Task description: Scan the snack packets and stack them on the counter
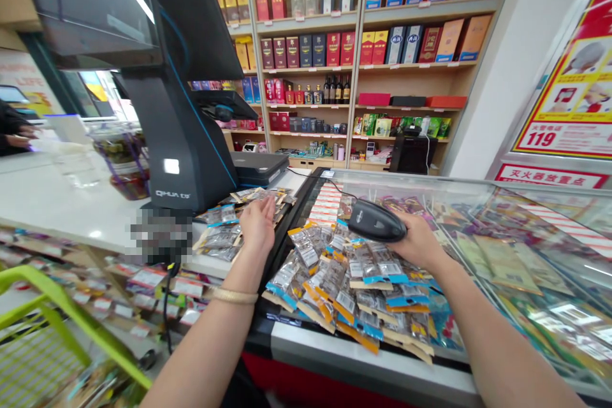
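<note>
My right hand [421,239] grips a black barcode scanner [375,222] by its handle. The scanner is held over a heap of small clear snack packets [329,280] with orange, blue and tan edges, piled on the glass display counter [478,188]. My left hand [257,224], a bracelet on its wrist, is at a second, smaller group of similar packets [217,239] beside the checkout terminal [176,140]. Its fingers look loosely apart and nothing shows in them. Whether they touch a packet I cannot tell.
A white counter [71,204] extends left, with plastic jars [122,159] behind the terminal. A green shopping cart [57,306] stands at lower left. Shelves of boxes and bottles [310,51] fill the back. A cable [168,306] hangs at the counter's front. Another person's hands [21,135] show far left.
</note>
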`<state>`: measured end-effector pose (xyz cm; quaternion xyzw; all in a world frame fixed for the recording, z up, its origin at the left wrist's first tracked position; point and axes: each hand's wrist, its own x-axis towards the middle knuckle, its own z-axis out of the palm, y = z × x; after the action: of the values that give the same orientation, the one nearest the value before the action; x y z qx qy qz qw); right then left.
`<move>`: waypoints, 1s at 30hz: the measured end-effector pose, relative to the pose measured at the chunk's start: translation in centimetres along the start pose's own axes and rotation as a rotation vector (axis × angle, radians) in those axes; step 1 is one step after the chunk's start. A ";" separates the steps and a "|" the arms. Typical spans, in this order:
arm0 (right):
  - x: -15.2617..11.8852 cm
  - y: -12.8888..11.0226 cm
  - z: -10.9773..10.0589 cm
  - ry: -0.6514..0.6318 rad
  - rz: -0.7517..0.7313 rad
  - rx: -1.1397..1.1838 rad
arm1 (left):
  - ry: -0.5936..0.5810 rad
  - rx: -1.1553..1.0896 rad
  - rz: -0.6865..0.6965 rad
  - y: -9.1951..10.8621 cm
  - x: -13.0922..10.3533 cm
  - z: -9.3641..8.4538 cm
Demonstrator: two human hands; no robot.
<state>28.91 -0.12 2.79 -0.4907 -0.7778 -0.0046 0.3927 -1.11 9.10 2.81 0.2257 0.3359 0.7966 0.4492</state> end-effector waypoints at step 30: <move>0.2 -0.3 -0.1 -0.025 0.011 0.007 | -0.651 0.461 -0.157 0.0 -2.6 -0.1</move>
<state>28.77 -0.19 3.09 -0.4934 -0.7801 0.0065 0.3847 0.13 6.85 2.59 0.5345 0.3619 0.5505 0.5294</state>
